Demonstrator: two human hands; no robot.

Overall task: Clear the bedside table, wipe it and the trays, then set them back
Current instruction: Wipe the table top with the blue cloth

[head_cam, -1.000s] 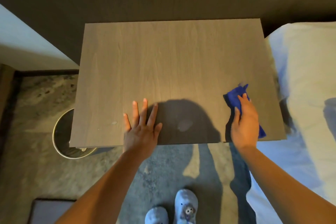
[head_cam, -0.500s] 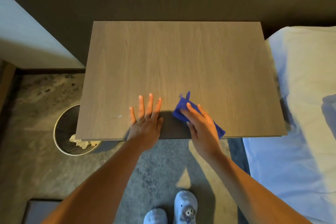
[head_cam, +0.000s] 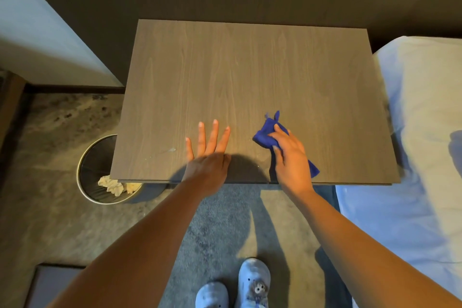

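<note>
The bedside table (head_cam: 250, 77) is a bare grey-brown wooden top seen from above. My right hand (head_cam: 291, 160) presses a blue cloth (head_cam: 266, 134) flat on the table near its front edge, right of centre. My left hand (head_cam: 208, 155) lies flat beside it, palm down with the fingers spread, holding nothing. A small pale smear (head_cam: 171, 150) sits on the wood left of my left hand. No trays are in view.
A round waste bin (head_cam: 100, 170) with crumpled paper stands on the floor under the table's front left corner. A bed with a pale sheet (head_cam: 420, 132) borders the table on the right. My slippered feet (head_cam: 252, 282) stand on grey carpet.
My right hand swept the cloth leftward along the front edge toward my left hand, then moved back a little to the right. The left hand stayed flat on the table.
</note>
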